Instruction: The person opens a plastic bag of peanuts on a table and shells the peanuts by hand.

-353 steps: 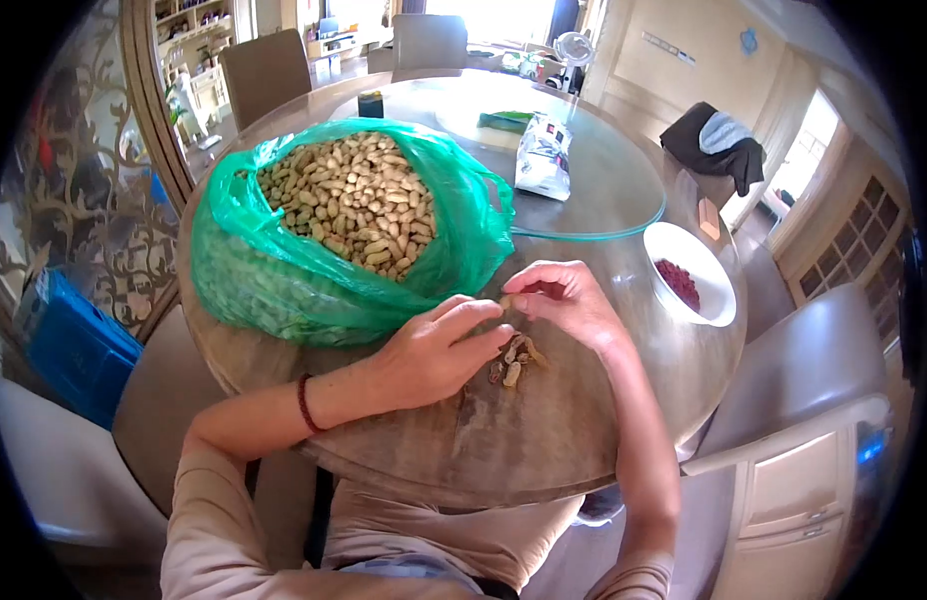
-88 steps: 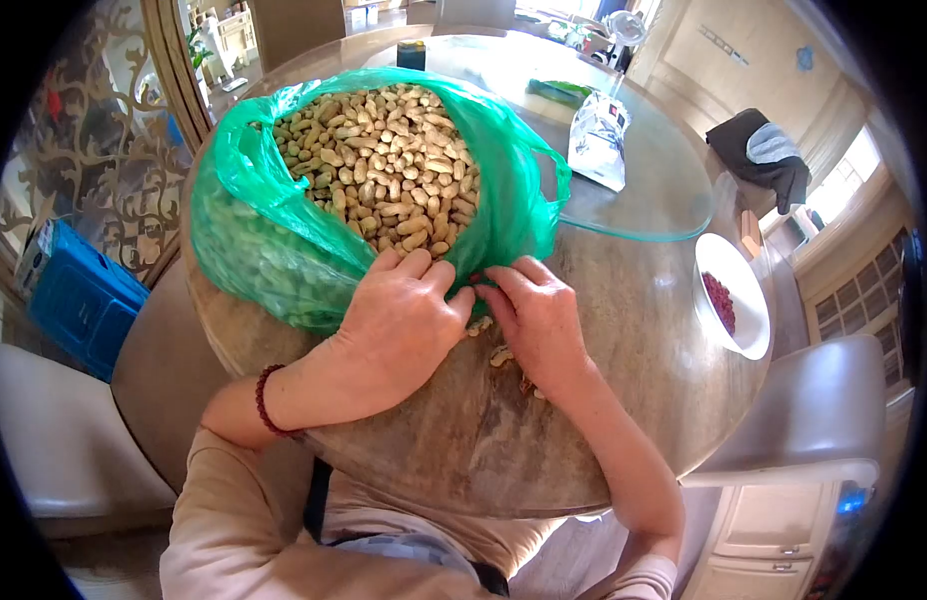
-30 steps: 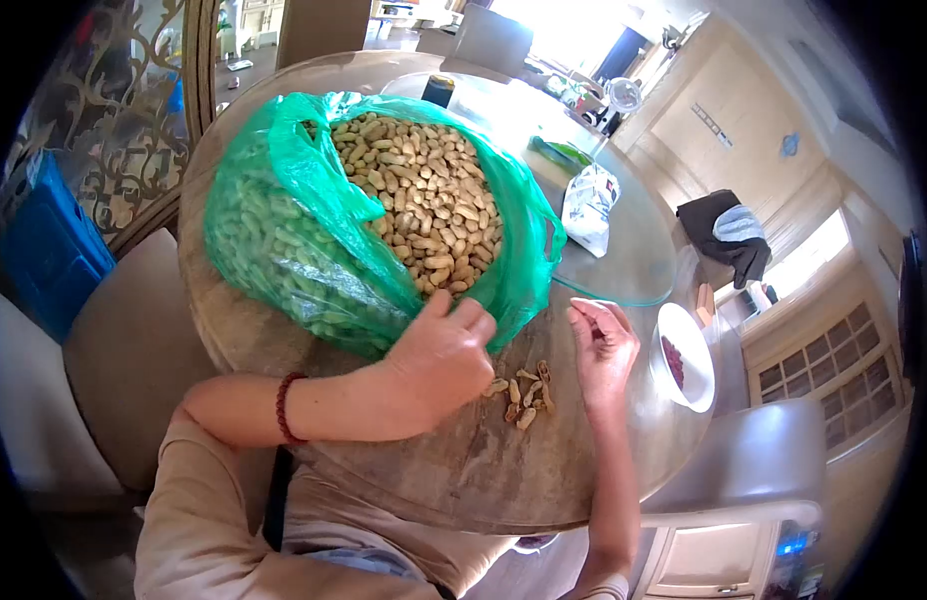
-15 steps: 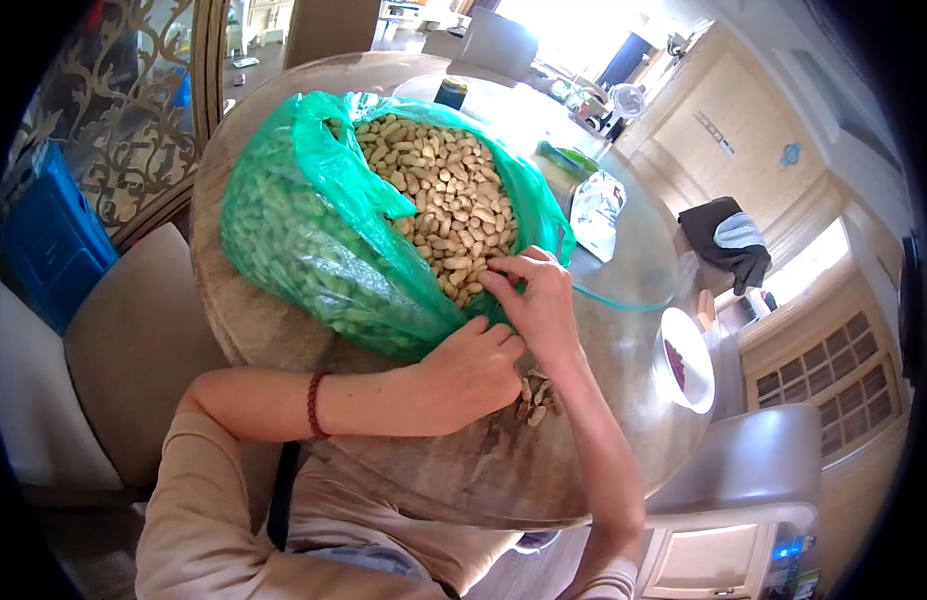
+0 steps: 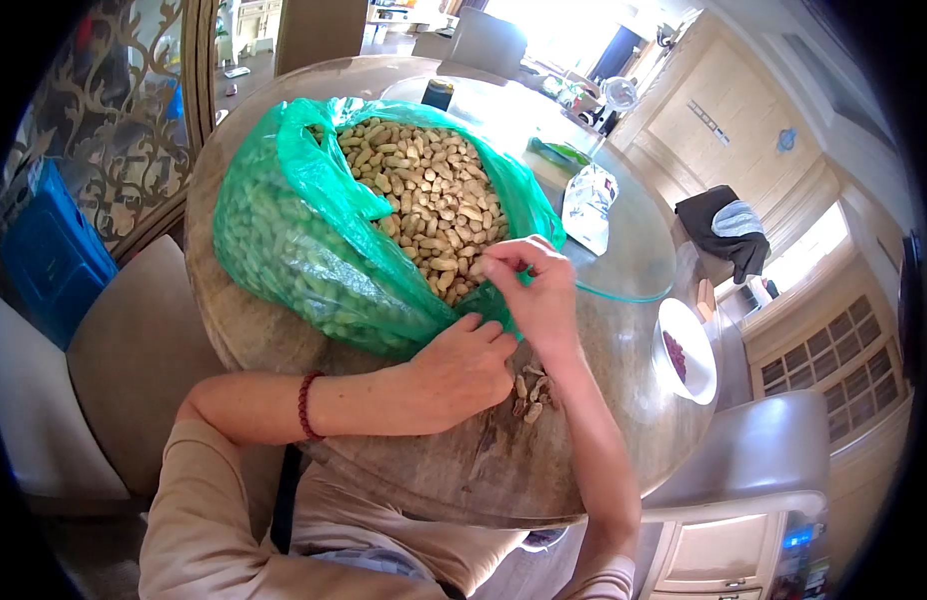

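A big green plastic bag point(image 5: 314, 270) stands open on the table, full of unshelled peanuts point(image 5: 424, 180). My left hand point(image 5: 459, 372) is closed on the front edge of the bag, its fingers curled on the plastic. Above the bag's near right side, my right hand point(image 5: 539, 300) pinches a peanut point(image 5: 479, 267) between thumb and fingertips. Broken peanut shells point(image 5: 531, 392) lie on the wooden tabletop, just right of my left hand and partly behind my right wrist.
On the right of the round table point(image 5: 464, 470) is a white bowl point(image 5: 696, 375) with red kernels point(image 5: 675, 355). Farther back are a silver-white packet point(image 5: 590, 205), a green packet point(image 5: 559, 153) and a dark jar point(image 5: 438, 94). Chairs stand left and right.
Since a second ago, my right hand has moved left from beside the bag to the peanuts and taken hold of one. My left hand has shifted slightly right along the bag's front edge.
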{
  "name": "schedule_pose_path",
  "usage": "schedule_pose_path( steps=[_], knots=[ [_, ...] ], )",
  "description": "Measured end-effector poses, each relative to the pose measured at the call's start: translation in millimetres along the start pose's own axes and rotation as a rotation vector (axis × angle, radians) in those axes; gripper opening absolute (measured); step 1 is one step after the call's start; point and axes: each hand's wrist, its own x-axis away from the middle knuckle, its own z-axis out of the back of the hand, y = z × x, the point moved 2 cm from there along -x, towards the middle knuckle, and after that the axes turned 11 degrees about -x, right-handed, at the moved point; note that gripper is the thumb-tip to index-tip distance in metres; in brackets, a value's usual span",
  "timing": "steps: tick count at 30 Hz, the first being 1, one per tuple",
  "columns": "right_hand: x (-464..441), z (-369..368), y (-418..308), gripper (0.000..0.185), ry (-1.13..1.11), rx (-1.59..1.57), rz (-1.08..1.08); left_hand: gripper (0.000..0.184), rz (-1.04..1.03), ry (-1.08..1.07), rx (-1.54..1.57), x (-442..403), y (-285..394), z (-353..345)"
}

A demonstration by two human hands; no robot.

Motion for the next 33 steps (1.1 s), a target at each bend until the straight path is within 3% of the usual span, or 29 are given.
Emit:
schedule_pose_path(
  steps=[3, 7, 10, 12, 19, 22, 25, 33],
  knots=[
    [3, 28, -5, 0.005, -0.008, -0.041, -0.193, 0.016, 0.022, 0.083, 0.053, -6, -5, 8],
    [23, 54, -16, 0.005, -0.017, -0.282, -0.356, 0.018, 0.257, 0.489, 0.46, -10, -25, 33],
    [42, 60, -17, 0.007, -0.103, -0.392, -0.32, 0.019, 0.355, 0.435, 0.563, -10, -28, 38],
    [53, 55, -17, 0.006, -0.105, -0.476, -0.335, 0.022, 0.438, 0.348, 0.83, -12, -23, 32],
    [73, 48, -14, 0.01, -0.077, -0.581, -0.367, 0.02, 0.491, 0.113, 1.079, -11, -17, 17],
    [72, 53, -12, 0.011, -0.102, -0.556, -0.361, 0.021, 0.548, 0.172, 1.348, -9, -12, 3],
    [70, 58, -12, 0.009, -0.127, -0.54, -0.382, 0.021, 0.545, 0.241, 1.368, -10, -10, -3],
    [71, 59, -10, 0.008, -0.111, -0.45, -0.34, 0.023, 0.629, 0.166, 1.439, -12, -8, -6]
  ],
)
